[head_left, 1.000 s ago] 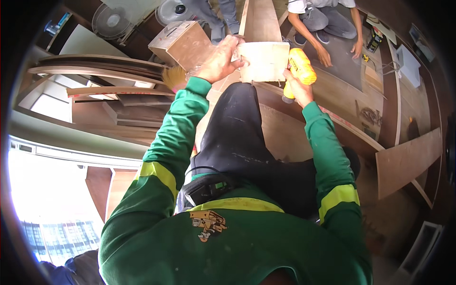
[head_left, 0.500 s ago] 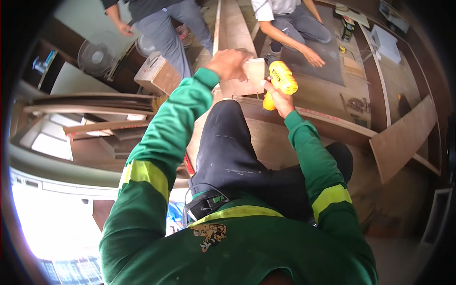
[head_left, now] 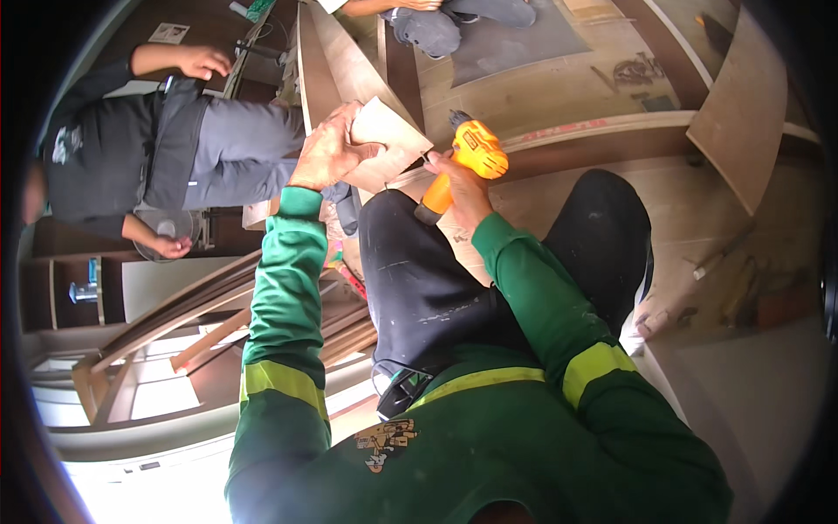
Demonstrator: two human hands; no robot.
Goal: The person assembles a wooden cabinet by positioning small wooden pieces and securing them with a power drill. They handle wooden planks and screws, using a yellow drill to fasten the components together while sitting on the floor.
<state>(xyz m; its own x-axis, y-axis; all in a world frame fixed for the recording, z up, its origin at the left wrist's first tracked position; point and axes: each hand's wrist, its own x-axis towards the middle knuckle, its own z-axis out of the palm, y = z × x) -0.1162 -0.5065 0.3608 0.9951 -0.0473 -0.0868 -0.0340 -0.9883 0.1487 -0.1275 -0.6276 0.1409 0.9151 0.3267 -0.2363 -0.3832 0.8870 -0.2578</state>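
Observation:
My left hand (head_left: 327,150) grips a small pale plywood piece (head_left: 390,140) by its left edge, held against a long upright board (head_left: 325,65). My right hand (head_left: 461,185) is closed around the orange handle of a yellow cordless drill (head_left: 476,153). The drill's nose points left at the lower right edge of the plywood piece. Both my sleeves are green with yellow bands. My knee in dark trousers (head_left: 419,271) sits below the drill.
A person in dark top and grey trousers (head_left: 175,140) stands at the left. Another person (head_left: 436,22) crouches at the top. A loose plywood panel (head_left: 746,105) leans at the right. Stacked timber frames (head_left: 218,323) lie at the lower left. Wooden flooring (head_left: 559,96) stretches beyond.
The view has swung so the standing person is now at the left. My hands stay on the plywood piece and the drill, and the drill nose has come closer to the piece.

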